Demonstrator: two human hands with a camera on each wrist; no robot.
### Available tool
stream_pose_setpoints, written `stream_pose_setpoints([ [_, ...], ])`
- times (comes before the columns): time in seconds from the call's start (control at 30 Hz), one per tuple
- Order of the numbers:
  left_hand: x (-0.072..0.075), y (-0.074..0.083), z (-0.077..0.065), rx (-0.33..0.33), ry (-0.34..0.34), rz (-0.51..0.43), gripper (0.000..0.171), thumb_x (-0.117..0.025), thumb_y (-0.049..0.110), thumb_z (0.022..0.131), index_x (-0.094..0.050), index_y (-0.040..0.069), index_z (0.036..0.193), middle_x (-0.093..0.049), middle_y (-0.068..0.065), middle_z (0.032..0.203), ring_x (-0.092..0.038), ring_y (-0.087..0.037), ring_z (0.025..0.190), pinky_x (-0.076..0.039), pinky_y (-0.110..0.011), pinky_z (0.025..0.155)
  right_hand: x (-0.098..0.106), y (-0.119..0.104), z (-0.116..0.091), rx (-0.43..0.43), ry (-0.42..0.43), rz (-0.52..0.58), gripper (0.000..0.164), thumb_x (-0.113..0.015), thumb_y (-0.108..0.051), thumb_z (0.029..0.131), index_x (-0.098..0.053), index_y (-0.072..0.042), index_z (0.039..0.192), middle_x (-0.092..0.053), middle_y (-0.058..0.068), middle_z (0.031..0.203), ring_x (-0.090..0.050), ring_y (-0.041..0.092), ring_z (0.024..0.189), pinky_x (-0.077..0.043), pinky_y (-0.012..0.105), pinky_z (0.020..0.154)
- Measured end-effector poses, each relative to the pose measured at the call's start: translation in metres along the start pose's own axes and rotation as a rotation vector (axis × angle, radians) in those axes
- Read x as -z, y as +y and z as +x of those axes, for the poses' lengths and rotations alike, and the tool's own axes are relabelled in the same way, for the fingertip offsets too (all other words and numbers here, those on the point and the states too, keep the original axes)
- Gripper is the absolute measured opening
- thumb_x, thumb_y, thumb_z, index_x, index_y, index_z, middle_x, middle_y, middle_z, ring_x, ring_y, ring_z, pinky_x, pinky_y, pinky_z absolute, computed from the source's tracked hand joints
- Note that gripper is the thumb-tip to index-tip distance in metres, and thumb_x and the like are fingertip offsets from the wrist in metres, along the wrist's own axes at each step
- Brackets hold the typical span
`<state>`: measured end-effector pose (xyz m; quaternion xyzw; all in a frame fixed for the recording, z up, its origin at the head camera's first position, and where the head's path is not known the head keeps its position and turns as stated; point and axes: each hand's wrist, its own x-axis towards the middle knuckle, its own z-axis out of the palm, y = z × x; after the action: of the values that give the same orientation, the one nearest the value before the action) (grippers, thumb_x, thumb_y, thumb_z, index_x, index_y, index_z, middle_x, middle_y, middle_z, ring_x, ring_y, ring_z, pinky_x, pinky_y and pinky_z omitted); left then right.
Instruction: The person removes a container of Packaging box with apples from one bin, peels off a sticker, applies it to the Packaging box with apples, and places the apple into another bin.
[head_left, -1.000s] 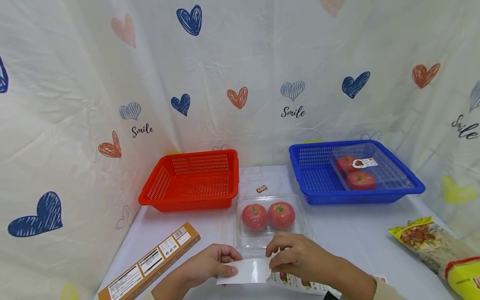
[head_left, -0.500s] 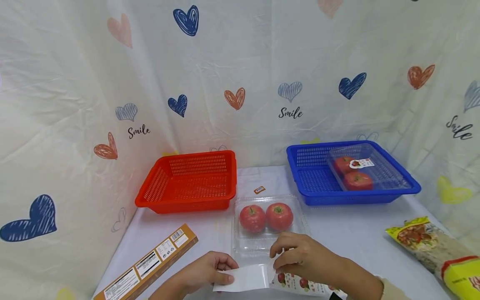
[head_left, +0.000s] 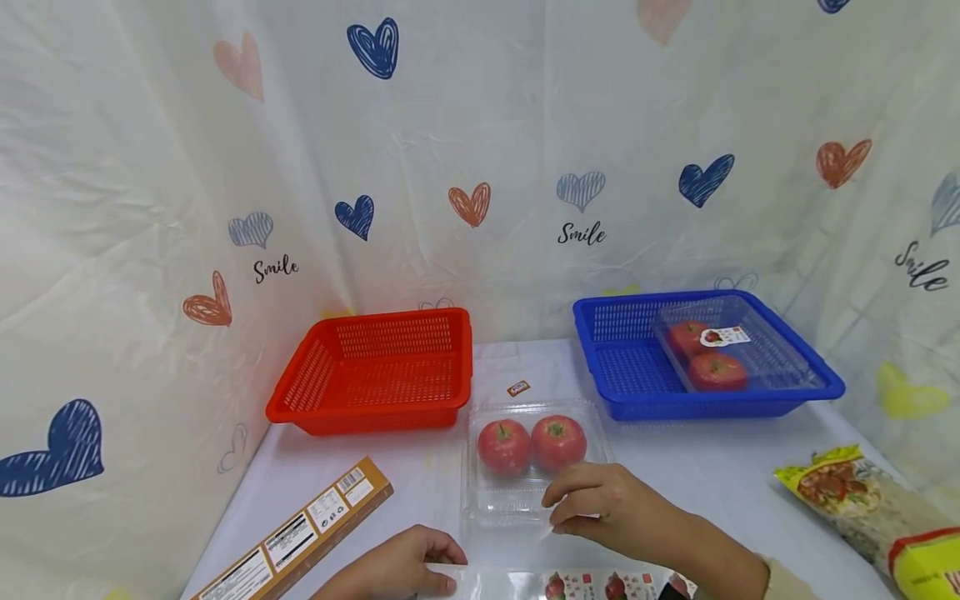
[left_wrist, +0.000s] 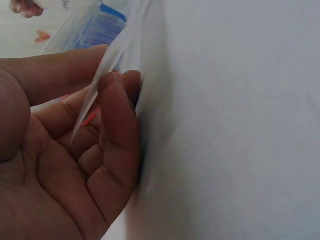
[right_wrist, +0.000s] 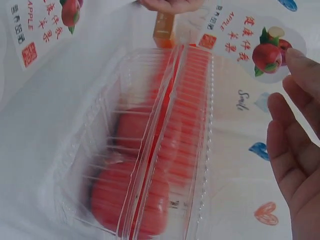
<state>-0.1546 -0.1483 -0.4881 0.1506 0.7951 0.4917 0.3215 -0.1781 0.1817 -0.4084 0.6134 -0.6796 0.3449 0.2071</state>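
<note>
My left hand (head_left: 408,562) pinches the white end of a strip of apple stickers (head_left: 495,583), low at the front of the table. In the left wrist view the strip (left_wrist: 102,70) runs edge-on between thumb and fingers. Over the near edge of the clear clamshell box (head_left: 517,500), my right hand (head_left: 603,508) pinches one apple sticker (right_wrist: 272,55) by its picture end. It hangs apart from the strip; in the head view it is seen nearly edge-on. The box is closed over two red apples (head_left: 558,443) and bears no sticker on its visible top.
A red basket (head_left: 367,417) stands behind on the left. At the back right, a blue basket (head_left: 622,407) holds another labelled box of apples (head_left: 717,371). An orange-brown carton (head_left: 307,529) lies left, a yellow-ended food bag (head_left: 862,492) right, and a small orange packet (head_left: 518,388) behind the box.
The left hand has moved down toward the person with the strip. The sticker in the right hand has come away from the strip; that hand has stayed nearly in place.
</note>
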Motion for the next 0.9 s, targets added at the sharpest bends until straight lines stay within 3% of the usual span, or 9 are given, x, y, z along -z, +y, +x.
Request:
stream_pose_setpoints([
  [0.07, 0.002, 0.001, -0.002, 0.005, -0.002, 0.036, 0.014, -0.073, 0.009, 0.085, -0.072, 0.015, 0.098, -0.069, 0.000, 0.093, -0.061, -0.018, 0.088, -0.050, -0.047, 0.090, 0.002, 0.000, 0.000, -0.022, -0.006, 0.006, 0.004, -0.070, -0.013, 0.090, -0.071, -0.015, 0.094, -0.067, -0.002, 0.103, -0.066, 0.012, 0.090, -0.052, 0.017, 0.079],
  [0.23, 0.012, 0.006, -0.004, -0.149, 0.027, 0.179, 0.014, -0.075, 0.010, 0.083, -0.071, 0.011, 0.096, -0.067, 0.005, 0.086, -0.060, -0.007, 0.078, -0.052, -0.027, 0.075, 0.006, 0.001, 0.003, -0.071, -0.046, 0.013, 0.013, -0.076, -0.005, 0.084, -0.071, -0.014, 0.092, -0.069, -0.004, 0.100, -0.066, 0.007, 0.090, -0.052, 0.017, 0.078],
  [0.4, 0.020, 0.011, 0.001, -0.133, 0.099, 0.212, 0.010, -0.072, 0.019, 0.088, -0.071, 0.012, 0.096, -0.065, 0.007, 0.081, -0.058, -0.010, 0.075, -0.049, -0.027, 0.067, 0.010, 0.003, 0.004, -0.123, -0.079, 0.020, 0.028, -0.079, 0.004, 0.076, -0.070, -0.016, 0.095, -0.070, -0.006, 0.097, -0.066, 0.006, 0.090, -0.052, 0.018, 0.080],
  [0.47, 0.022, 0.013, 0.007, -0.117, 0.138, 0.176, 0.011, -0.070, 0.021, 0.090, -0.071, 0.012, 0.097, -0.066, 0.003, 0.082, -0.060, -0.014, 0.075, -0.050, -0.028, 0.065, 0.013, 0.004, 0.004, -0.140, -0.091, 0.014, 0.029, -0.078, 0.003, 0.077, -0.070, -0.017, 0.096, -0.070, -0.007, 0.096, -0.066, 0.006, 0.090, -0.052, 0.018, 0.080],
  [0.57, 0.023, 0.012, 0.019, -0.146, 0.188, 0.063, 0.019, -0.068, 0.023, 0.092, -0.068, 0.009, 0.105, -0.067, -0.004, 0.086, -0.062, -0.020, 0.076, -0.053, -0.031, 0.065, 0.016, 0.005, 0.006, -0.150, -0.101, 0.004, 0.028, -0.078, 0.002, 0.078, -0.069, -0.017, 0.097, -0.070, -0.007, 0.094, -0.066, 0.005, 0.088, -0.052, 0.017, 0.079],
  [0.7, 0.021, 0.013, 0.031, -0.151, 0.257, -0.056, 0.040, -0.069, 0.027, 0.091, -0.058, 0.003, 0.120, -0.067, -0.008, 0.092, -0.063, -0.024, 0.079, -0.055, -0.036, 0.069, 0.018, 0.007, 0.010, -0.194, -0.097, -0.001, 0.026, -0.077, 0.001, 0.079, -0.069, -0.018, 0.094, -0.068, -0.010, 0.090, -0.064, 0.002, 0.084, -0.052, 0.016, 0.075],
  [0.9, 0.017, 0.016, 0.038, -0.105, 0.299, -0.182, 0.056, -0.072, 0.025, 0.090, -0.048, -0.002, 0.132, -0.066, -0.010, 0.097, -0.064, -0.025, 0.083, -0.057, -0.039, 0.074, 0.015, 0.011, 0.013, -0.358, -0.131, 0.064, 0.020, -0.074, -0.003, 0.084, -0.066, -0.019, 0.093, -0.066, -0.015, 0.089, -0.062, 0.001, 0.081, -0.055, 0.025, 0.069],
])
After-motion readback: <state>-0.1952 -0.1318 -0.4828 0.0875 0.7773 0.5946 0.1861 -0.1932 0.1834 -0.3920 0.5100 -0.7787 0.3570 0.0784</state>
